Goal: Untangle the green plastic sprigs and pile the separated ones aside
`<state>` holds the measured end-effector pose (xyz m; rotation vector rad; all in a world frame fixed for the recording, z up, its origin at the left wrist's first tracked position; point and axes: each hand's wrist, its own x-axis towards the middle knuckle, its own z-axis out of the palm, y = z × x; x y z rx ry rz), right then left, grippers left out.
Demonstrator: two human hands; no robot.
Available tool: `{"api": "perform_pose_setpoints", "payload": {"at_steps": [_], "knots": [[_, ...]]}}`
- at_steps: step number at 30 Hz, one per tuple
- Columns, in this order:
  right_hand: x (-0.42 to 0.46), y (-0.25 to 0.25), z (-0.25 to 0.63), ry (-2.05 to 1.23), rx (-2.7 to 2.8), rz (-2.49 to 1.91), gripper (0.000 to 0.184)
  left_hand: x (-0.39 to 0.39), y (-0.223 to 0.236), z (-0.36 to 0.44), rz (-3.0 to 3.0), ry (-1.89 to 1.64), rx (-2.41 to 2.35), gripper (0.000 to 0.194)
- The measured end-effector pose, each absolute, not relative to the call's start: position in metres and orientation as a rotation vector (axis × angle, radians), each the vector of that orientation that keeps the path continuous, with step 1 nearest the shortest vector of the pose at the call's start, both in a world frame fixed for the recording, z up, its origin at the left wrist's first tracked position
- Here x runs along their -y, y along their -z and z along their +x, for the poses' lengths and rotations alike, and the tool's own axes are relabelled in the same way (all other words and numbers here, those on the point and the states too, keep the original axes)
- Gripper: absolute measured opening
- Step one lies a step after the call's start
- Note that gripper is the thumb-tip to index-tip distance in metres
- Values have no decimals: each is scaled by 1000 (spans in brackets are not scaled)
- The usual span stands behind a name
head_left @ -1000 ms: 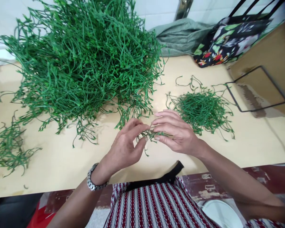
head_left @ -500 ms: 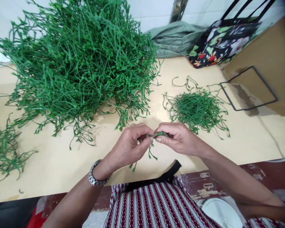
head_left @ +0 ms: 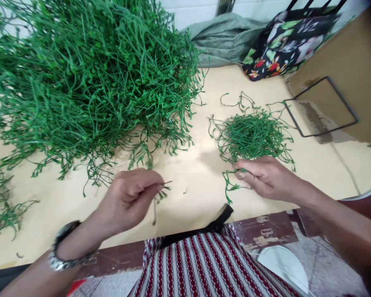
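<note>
My left hand (head_left: 131, 200) is closed in a pinch on thin green stems (head_left: 162, 194), whose short ends poke out past the fingertips. Off to the right, my right hand (head_left: 268, 180) pinches a branched green stem (head_left: 230, 186) between thumb and forefinger, its forked tips hanging down. That hand is at the near edge of a small heap of green stems (head_left: 250, 136). Beyond my left hand rises a much larger pile of green stems (head_left: 95, 86). How many stems each hand holds is hidden by the fingers.
A third, loose bunch of stems (head_left: 3, 206) lies at the table's left edge. Behind are a grey-green cloth (head_left: 225, 39), a floral bag (head_left: 284, 49) and a cardboard box (head_left: 346, 74) with a black wire frame (head_left: 324, 134). A white round lid (head_left: 282, 268) shows below the table (head_left: 185, 222).
My hands were together at the middle, fingers meeting on green stems. They have parted, left hand leftward and right hand rightward, each with stem in its pinch. The view has shifted slightly.
</note>
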<state>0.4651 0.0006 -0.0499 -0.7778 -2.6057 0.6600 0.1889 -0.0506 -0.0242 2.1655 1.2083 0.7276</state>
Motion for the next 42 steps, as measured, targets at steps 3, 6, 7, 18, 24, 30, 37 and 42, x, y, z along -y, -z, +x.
{"api": "perform_pose_setpoints", "payload": {"at_steps": [3,6,7,18,24,30,37,42], "knots": [[-3,48,471,-642,2644,-863,26,46,30,191,2145,-651,-1181,15],[-3,44,468,-571,2661,-881,22,43,38,198,2096,-625,-1255,16],[-4,42,468,-530,2668,-870,21,43,41,199,2078,-629,-1290,15],[-77,68,545,212,2514,-1464,47,21,32,211,1470,-823,-1299,15],[-39,29,486,-129,2279,-1220,50,-1,21,217,1338,-870,-1224,10],[-27,60,381,-923,2155,-926,70,-14,20,234,1695,-926,-1143,17],[-31,73,388,-1169,1922,-970,23,-15,21,214,2029,-1064,-1261,28],[-20,56,420,-1081,2023,-981,24,-14,46,185,2105,-677,-1304,31]]}}
